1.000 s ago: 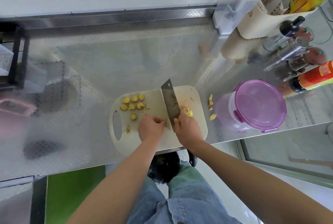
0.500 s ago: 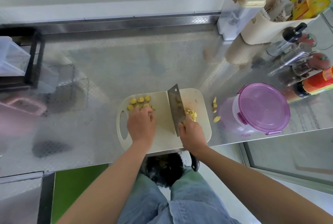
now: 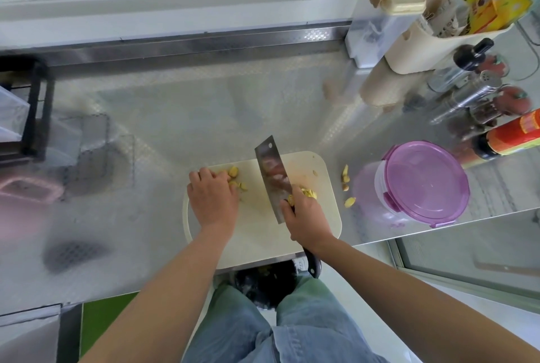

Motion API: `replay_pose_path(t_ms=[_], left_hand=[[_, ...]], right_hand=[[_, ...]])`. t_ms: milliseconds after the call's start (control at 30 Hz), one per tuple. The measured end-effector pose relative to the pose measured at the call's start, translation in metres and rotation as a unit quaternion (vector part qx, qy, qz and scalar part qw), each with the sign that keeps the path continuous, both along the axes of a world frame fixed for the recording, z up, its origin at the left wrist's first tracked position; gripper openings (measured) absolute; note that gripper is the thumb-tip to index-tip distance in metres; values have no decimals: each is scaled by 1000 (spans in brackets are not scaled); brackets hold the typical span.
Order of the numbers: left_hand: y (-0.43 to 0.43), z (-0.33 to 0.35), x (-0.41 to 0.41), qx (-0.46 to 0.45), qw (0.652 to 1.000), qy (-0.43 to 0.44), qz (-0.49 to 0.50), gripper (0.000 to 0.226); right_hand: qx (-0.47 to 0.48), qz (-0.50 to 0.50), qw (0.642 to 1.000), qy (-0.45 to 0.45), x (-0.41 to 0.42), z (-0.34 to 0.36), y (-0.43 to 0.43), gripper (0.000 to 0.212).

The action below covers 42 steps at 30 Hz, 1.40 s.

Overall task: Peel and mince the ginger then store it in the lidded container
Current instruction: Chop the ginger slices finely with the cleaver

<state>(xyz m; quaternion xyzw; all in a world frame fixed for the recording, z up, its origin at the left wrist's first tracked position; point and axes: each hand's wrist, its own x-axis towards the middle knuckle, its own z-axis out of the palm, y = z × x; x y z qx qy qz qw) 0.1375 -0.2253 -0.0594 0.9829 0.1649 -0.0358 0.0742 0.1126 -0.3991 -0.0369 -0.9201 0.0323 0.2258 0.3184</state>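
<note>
Cleaver (image 3: 270, 175) is what we are clamping in our right hand (image 3: 306, 218), blade pointing far and slightly left across the cutting board (image 3: 324, 184). Ginger slices (image 3: 233, 171) are lying left of it, under the bent fingers of our left hand (image 3: 211, 196); pinching or merely covering, we cannot tell.

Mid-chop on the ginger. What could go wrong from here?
1. The left hand curls over yellow ginger slices not far from the steel cleaver gripped by the right hand; a cut finger is possible.
2. Some loose ginger pieces lie off the cream plastic cutting board on the steel counter and may be missed.
3. The round purple-lidded container is closed; it needs opening first.
</note>
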Motion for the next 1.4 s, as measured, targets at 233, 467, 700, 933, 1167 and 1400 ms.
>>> replay_pose_path(t_ms=[233,467,700,933,1167,1400], left_hand=[[2,1,4,-6,1000,9,-26,18],[10,0,4,-8,999,1,-48,17],[4,1,2,29,986,-73,-149,11],[-5,-4,15,117,975,-16,-188,16],[-4,-6,19,81,968,-62,-231,16],[11,3,19,-231,967,-108,3,7]], right_hand=[[-7,19,1000,1,4,-2,1,13],[-12,19,1000,-4,4,-5,-1,13],[-8,19,1000,-9,4,-8,-5,12],[-4,8,1000,0,6,-6,-9,18],[4,4,1000,6,9,-7,-10,17],[16,15,1000,7,13,-9,-7,8]])
